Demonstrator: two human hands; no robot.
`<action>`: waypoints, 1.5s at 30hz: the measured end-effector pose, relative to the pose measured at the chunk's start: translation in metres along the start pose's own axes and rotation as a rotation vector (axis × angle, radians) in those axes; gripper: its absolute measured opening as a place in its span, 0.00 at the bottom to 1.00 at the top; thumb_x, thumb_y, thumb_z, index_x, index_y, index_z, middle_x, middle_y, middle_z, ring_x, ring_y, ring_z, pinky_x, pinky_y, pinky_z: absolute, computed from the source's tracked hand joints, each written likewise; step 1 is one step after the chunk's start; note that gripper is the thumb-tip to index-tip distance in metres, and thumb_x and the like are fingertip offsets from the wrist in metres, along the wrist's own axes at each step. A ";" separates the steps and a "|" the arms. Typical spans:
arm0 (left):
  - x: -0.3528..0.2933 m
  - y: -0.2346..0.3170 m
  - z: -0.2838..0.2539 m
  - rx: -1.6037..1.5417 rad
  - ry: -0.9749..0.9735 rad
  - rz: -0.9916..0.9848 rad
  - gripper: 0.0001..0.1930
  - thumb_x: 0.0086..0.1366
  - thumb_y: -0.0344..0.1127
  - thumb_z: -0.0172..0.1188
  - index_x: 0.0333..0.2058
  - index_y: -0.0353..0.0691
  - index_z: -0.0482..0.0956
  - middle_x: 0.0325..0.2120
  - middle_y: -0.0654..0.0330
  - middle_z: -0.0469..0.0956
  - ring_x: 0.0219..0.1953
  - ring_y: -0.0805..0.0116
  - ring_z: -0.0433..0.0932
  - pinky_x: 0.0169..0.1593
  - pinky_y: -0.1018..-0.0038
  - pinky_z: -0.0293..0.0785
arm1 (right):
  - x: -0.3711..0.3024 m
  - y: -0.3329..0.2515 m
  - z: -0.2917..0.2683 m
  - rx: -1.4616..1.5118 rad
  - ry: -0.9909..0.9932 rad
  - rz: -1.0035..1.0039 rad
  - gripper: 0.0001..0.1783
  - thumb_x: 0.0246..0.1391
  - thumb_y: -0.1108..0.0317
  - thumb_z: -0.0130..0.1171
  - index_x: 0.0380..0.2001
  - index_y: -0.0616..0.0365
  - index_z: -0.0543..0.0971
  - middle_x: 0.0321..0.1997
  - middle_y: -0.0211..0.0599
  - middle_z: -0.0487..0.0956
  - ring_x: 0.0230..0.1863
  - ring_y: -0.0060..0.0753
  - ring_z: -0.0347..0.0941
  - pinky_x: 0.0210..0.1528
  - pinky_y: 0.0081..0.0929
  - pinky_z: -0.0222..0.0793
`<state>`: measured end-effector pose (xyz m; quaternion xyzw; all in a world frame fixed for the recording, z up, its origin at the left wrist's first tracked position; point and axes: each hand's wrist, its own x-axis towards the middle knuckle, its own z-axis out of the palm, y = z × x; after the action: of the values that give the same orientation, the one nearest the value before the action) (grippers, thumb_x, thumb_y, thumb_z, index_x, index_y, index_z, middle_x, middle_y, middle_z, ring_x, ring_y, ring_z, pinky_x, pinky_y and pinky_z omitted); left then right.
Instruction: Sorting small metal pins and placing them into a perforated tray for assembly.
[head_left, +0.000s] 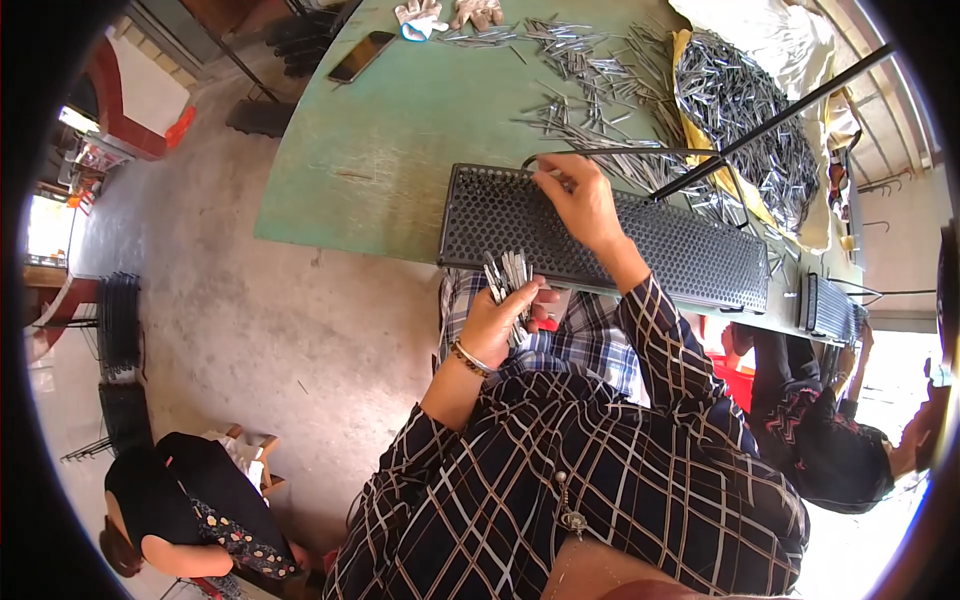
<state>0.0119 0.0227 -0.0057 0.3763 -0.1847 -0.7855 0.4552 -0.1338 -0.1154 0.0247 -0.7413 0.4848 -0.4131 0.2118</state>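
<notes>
The left hand (492, 325) is at the near side of the worktop (345, 185), its fingers clamped around a bundle of metal strips (511, 270). The bundle lies between the thumb and the curled fingers, its upper ends fanning out toward 11 to 1 o'clock and its lower ends showing beneath them at 6 o'clock. These strips are slim, straight and silvery grey, with uneven tips that overlap the panel's near edge in view; I cannot tell whether they touch it.

The right hand (588, 208) is at 1 o'clock from the left one. Its fingers are bent, with thumb and index finger close together near the far edge of the perforated panel (680, 250); I cannot tell whether they pinch anything. The panel lies on the worktop under that hand, with a short part at 9 o'clock from it and the longer part running toward 4 o'clock. It is long, black and rimmed, covered in rows of round holes. A thin black rod (625, 152) bends down just beside the right fingertips and runs toward 3 o'clock.

Loose strips (590, 75) are scattered at 12 o'clock from the right hand. At 2 o'clock, an open sack (682, 50) with a yellow edge holds a dense heap of shiny grey pieces (745, 110).
</notes>
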 end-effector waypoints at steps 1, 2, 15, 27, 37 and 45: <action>0.002 0.001 0.001 -0.001 -0.004 -0.001 0.11 0.63 0.36 0.56 0.40 0.35 0.76 0.33 0.53 0.80 0.27 0.70 0.77 0.27 0.75 0.73 | 0.006 0.001 -0.002 -0.004 0.001 0.000 0.10 0.51 0.68 0.58 0.36 0.60 0.80 0.35 0.36 0.79 0.32 0.33 0.73 0.35 0.27 0.69; 0.002 0.004 0.005 -0.006 -0.016 0.006 0.12 0.63 0.36 0.56 0.41 0.35 0.76 0.33 0.53 0.80 0.27 0.70 0.77 0.28 0.74 0.75 | 0.017 -0.001 -0.003 0.369 -0.034 0.239 0.11 0.53 0.66 0.57 0.37 0.61 0.80 0.35 0.35 0.80 0.30 0.27 0.72 0.32 0.23 0.68; 0.002 0.011 0.012 -0.056 0.002 0.010 0.12 0.62 0.36 0.57 0.41 0.34 0.76 0.33 0.53 0.79 0.28 0.69 0.76 0.28 0.69 0.79 | -0.007 -0.001 0.011 -0.167 -0.122 -0.174 0.07 0.47 0.65 0.61 0.30 0.54 0.81 0.29 0.37 0.73 0.30 0.44 0.73 0.32 0.36 0.70; 0.002 0.012 0.014 -0.029 -0.001 0.025 0.12 0.63 0.36 0.56 0.41 0.33 0.75 0.32 0.54 0.79 0.28 0.70 0.77 0.28 0.74 0.78 | -0.037 -0.028 -0.023 0.398 -0.469 0.371 0.15 0.53 0.62 0.61 0.34 0.65 0.80 0.27 0.31 0.77 0.29 0.16 0.70 0.29 0.19 0.66; 0.006 0.006 0.022 0.042 -0.023 0.065 0.11 0.63 0.36 0.56 0.39 0.35 0.75 0.31 0.58 0.79 0.27 0.74 0.76 0.26 0.78 0.75 | -0.051 -0.027 -0.028 0.612 -0.462 0.619 0.14 0.50 0.64 0.63 0.32 0.67 0.80 0.22 0.30 0.77 0.23 0.16 0.68 0.24 0.17 0.64; 0.006 0.010 0.024 0.059 0.080 0.130 0.08 0.62 0.37 0.58 0.36 0.40 0.76 0.26 0.64 0.77 0.23 0.79 0.71 0.24 0.82 0.66 | -0.039 -0.033 -0.026 0.656 -0.472 0.628 0.11 0.50 0.68 0.61 0.33 0.67 0.80 0.21 0.29 0.76 0.20 0.15 0.65 0.22 0.16 0.61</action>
<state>-0.0021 0.0110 0.0138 0.4077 -0.2133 -0.7328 0.5012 -0.1443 -0.0635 0.0468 -0.5274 0.4678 -0.2812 0.6511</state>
